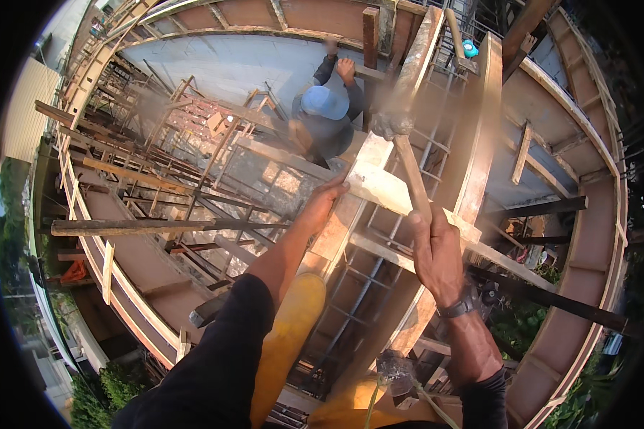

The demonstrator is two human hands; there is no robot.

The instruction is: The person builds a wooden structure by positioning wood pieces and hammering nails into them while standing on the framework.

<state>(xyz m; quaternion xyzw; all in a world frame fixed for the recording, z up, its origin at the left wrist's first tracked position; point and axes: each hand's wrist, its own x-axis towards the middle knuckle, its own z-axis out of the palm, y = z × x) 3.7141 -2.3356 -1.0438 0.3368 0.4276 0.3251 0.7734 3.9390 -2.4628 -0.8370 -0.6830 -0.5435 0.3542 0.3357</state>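
Note:
My right hand (436, 250) is closed round the wooden handle of a hammer (413, 168). The hammer's dark head, blurred, is raised over the far end of a pale wooden strip (379, 186). That strip lies across the top edges of a long beam form, above steel rebar (379, 264). At the strip's left end, my left hand (324, 204) grips it with bent fingers; the underside of this grip is hidden. Any nail is too small to make out. A dark watch (458, 304) is on my right wrist.
A co-worker in a blue cap (325, 102) works below, beyond my left hand. Another hammer (456, 39) rests farther along the form near a teal object (470, 48). My yellow boot (290, 322) stands on the form's left edge. Timber props (157, 227) and deep gaps surround it.

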